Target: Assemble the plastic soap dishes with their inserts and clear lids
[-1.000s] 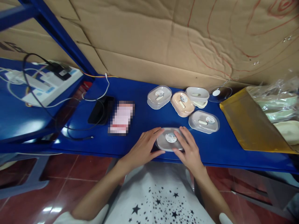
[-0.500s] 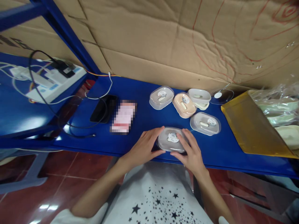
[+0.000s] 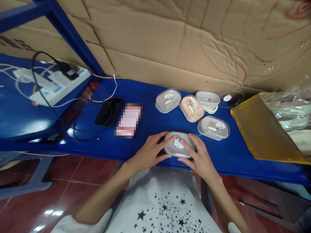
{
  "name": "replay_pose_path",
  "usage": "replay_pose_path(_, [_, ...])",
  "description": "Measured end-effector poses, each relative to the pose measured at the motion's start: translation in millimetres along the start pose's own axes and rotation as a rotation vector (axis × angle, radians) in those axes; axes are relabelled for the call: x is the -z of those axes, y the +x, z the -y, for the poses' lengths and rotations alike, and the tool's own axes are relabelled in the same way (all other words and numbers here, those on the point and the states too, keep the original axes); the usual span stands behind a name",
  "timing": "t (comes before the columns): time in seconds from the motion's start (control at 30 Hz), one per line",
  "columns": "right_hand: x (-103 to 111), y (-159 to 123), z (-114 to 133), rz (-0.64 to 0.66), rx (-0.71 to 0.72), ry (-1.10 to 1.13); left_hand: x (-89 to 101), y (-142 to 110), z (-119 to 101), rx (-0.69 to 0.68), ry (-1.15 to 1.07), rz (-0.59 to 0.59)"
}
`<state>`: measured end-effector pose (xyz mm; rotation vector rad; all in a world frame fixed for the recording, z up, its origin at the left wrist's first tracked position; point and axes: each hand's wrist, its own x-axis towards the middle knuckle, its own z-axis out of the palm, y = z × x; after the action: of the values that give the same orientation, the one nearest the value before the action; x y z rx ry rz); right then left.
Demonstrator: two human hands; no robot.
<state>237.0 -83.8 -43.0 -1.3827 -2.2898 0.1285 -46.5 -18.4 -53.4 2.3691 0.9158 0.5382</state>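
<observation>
Both my hands gripped one clear-lidded grey box (image 3: pixel 177 150), my left hand (image 3: pixel 153 149) curved round its left end and my right hand (image 3: pixel 200 154) round its right, fingers spread box-wide. It was at the near edge of the blue table (image 3: pixel 149 126). Beyond, I counted three more lidded boxes, one peach box (image 3: pixel 190 113) and two grey boxes (image 3: pixel 206 131), plus one uncovered pale box (image 3: pixel 207 97) and one clear lid (image 3: pixel 233 101). One phone (image 3: pixel 128 121), its screen pixelated, lay left. My right fingers partly hid the label (image 3: pixel 178 144); the yellow package (image 3: pixel 259 136) was cut off at right. My box's long axis ran roughly left to right; I couldn't tell its front.
</observation>
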Motion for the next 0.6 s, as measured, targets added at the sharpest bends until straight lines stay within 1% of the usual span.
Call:
replay_pose_path(0.17, [1.3, 1.6, -2.2, 0.036, 0.020, -0.025, 4.9, 1.1, -1.5, -0.022, 0.004, 0.008])
replay_pose_path(0.27, [-0.5, 8.8, -1.3, 0.033, 0.017, -0.052, 5.1, 1.4, -3.4, -0.027, 0.017, -0.007])
replay_pose_path(0.3, [-1.6, 13.2, -0.3, 0.037, 0.015, -0.066, 4.2, 1.3, -4.6, -0.016, 0.039, -0.029])
replay_pose_path(0.37, [-3.8, 25.5, 2.7, 0.057, -0.001, -0.103, 1.8, 1.1, -7.6, 0.013, 0.123, -0.115])
replay_pose_path(0.47, [-4.5, 50.2, 7.9, 0.106, 0.006, -0.148, 0.1, 2.9, -11.9, -0.006, 0.298, -0.260])
replay_pose_path(0.53, [0.3, 66.1, 7.3, 0.147, 0.062, -0.143, 2.3, 6.6, -13.7, -0.036, 0.395, -0.301])
replay_pose_path(0.6, [11.6, 77.1, -1.3, 0.165, 0.090, -0.128, 6.7, 12.3, -14.4, -0.025, 0.468, -0.318])
